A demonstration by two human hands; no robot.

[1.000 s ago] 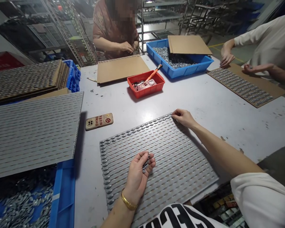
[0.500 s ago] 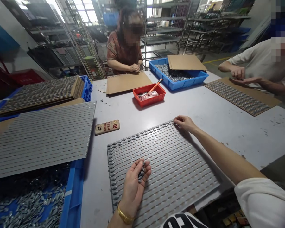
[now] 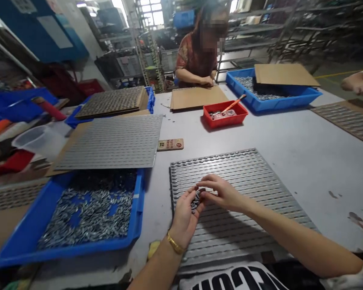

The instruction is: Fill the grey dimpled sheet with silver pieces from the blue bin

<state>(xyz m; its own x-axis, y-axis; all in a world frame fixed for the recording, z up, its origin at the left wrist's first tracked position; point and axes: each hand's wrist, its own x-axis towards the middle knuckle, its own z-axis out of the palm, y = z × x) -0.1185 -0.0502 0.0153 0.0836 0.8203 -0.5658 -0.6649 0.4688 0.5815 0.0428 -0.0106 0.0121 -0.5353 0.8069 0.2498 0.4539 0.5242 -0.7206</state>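
Observation:
My left hand (image 3: 186, 211), with a gold bracelet at its wrist, is cupped around several small grey metal pieces (image 3: 195, 201). Over that palm comes my right hand (image 3: 219, 192), thumb and fingers curled at the pieces; whether a piece is between its fingertips is hidden. Both hands are above a grey slotted board (image 3: 242, 169) lying on the table. Oval pieces like those in my palm line the board's far edge and left edge. To the left, a blue tray (image 3: 139, 217) holds many loose grey pieces, with another grey slotted board (image 3: 115, 141) resting across its back.
Beyond the board lie a phone-shaped case (image 3: 171, 144) and a red tray (image 3: 211, 124) with an orange-handled tool. A second blue tray (image 3: 263, 105) stands at the back, partly covered by cardboard (image 3: 286, 74). One person (image 3: 196, 60) works opposite; another's hands (image 3: 361, 84) show at the right.
My right hand has left the board's far corner and come back to the pieces in my left palm. The camera view has turned left, showing more of the near blue tray.

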